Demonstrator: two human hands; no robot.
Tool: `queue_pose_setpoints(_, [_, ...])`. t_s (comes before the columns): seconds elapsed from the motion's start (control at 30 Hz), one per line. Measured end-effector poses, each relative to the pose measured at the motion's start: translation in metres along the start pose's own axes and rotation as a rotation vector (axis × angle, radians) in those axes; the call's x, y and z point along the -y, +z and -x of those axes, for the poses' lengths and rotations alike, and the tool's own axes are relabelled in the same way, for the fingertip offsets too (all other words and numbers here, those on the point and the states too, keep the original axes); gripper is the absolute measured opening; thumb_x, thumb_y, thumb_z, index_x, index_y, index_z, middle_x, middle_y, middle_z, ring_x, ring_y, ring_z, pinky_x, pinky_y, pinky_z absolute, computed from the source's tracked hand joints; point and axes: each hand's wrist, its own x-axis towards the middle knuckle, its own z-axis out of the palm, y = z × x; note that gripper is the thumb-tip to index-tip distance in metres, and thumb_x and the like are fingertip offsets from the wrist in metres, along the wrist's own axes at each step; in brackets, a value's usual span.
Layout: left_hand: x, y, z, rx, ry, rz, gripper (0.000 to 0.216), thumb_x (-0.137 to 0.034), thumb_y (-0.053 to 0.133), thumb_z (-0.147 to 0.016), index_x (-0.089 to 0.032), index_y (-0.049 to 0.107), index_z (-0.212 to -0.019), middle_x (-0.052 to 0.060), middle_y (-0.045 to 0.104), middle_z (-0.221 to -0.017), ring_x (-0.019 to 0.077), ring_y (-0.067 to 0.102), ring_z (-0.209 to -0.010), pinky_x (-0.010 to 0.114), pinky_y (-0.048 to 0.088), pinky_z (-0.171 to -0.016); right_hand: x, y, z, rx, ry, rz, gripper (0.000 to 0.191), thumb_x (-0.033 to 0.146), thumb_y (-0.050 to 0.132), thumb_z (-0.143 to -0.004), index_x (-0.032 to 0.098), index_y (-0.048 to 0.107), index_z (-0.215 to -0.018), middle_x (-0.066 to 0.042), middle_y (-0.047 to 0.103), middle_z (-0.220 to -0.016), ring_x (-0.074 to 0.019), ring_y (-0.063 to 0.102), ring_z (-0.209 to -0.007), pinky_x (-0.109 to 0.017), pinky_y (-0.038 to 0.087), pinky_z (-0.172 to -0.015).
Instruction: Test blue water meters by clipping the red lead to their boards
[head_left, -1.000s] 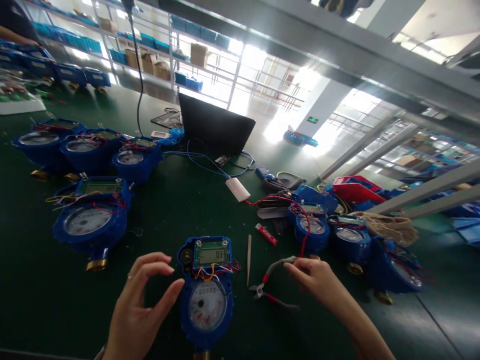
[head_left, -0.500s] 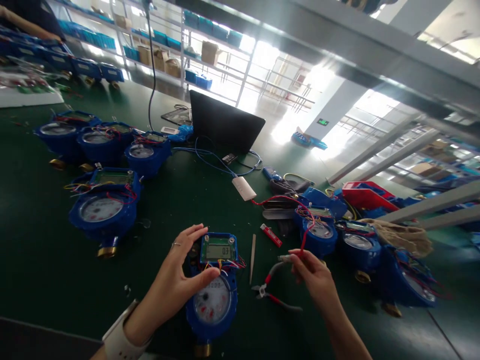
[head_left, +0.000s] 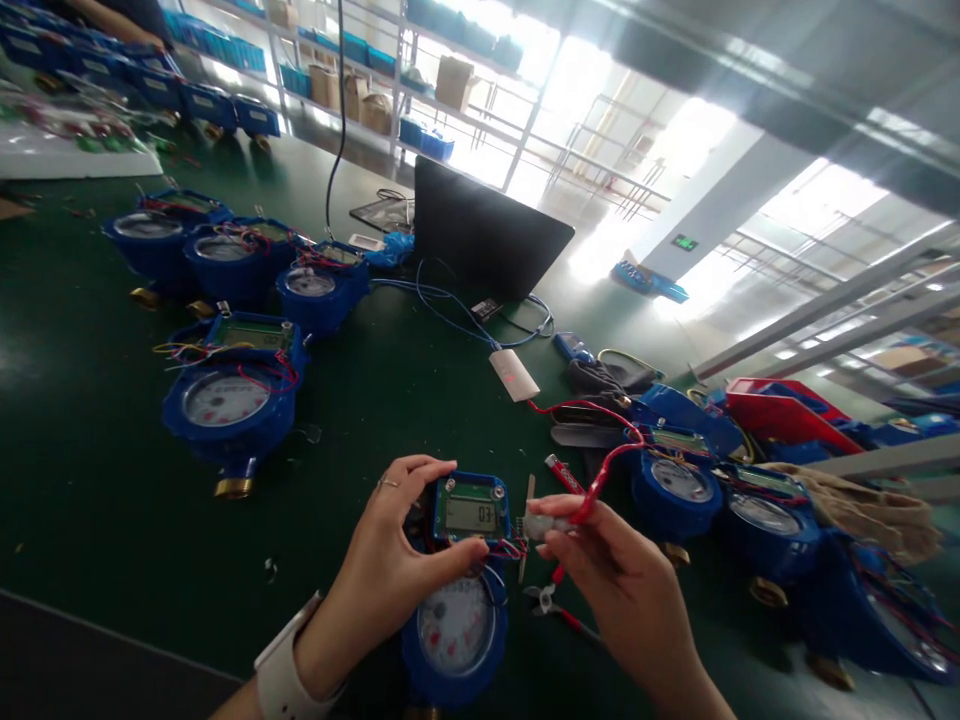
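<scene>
My left hand (head_left: 394,565) grips the display housing of a blue water meter (head_left: 456,630) between thumb and fingers. The lit display (head_left: 471,515) faces up, and thin coloured wires come out at its right side. Between the thumb and fingers of my right hand (head_left: 626,585) is a pale cable connector (head_left: 547,526) on a red cable (head_left: 600,478). Its pins point at the right edge of the housing; whether they touch it I cannot tell. Below my right hand lie red-handled cutting pliers (head_left: 546,600), partly covered. A thin flat stick (head_left: 531,490) and a red-and-white tube (head_left: 564,474) are partly hidden behind it.
The red cable runs to a small white box (head_left: 514,374), near a black laptop (head_left: 491,230). More blue meters stand at left (head_left: 229,400) and right (head_left: 679,485). Behind the right ones are a red bin (head_left: 787,412) and brown cloth (head_left: 862,505). Another person's arm (head_left: 124,22) shows far left.
My right hand has brought the connector leftward, from beyond the pliers to the meter's display housing. My left hand stays on the meter. The whole view has shifted, and the white box now shows a red light.
</scene>
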Motion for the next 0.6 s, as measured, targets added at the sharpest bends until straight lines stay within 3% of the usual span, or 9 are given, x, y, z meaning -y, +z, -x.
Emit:
queue_pose_setpoints(0.27, [0.01,0.008,0.006,-0.035,-0.007,-0.005,0.052,-0.035,0.078,-0.072,-0.031,0.061,-0.121,0.008,0.054,-0.128,0.0313,0.056,-0.117,0.051,0.047,-0.099,-0.005,0.002,-0.001,0.073,0.01,0.181,0.016,0.033,0.064,-0.087,0.021,0.073,-0.094,-0.003,0.076,-0.076,-0.0169,0.07,-0.057,-0.023,0.057,-0.05])
queue_pose_setpoints(0.6, [0.008,0.009,0.006,-0.042,0.003,-0.047,0.055,-0.033,0.079,-0.07,-0.031,0.06,-0.122,0.008,0.055,-0.128,0.0318,0.056,-0.116,0.049,0.048,-0.097,0.003,0.007,0.001,-0.009,0.109,0.18,0.012,0.033,0.068,-0.083,0.025,0.075,-0.09,-0.001,0.078,-0.079,-0.0168,0.073,-0.064,-0.023,0.059,-0.059])
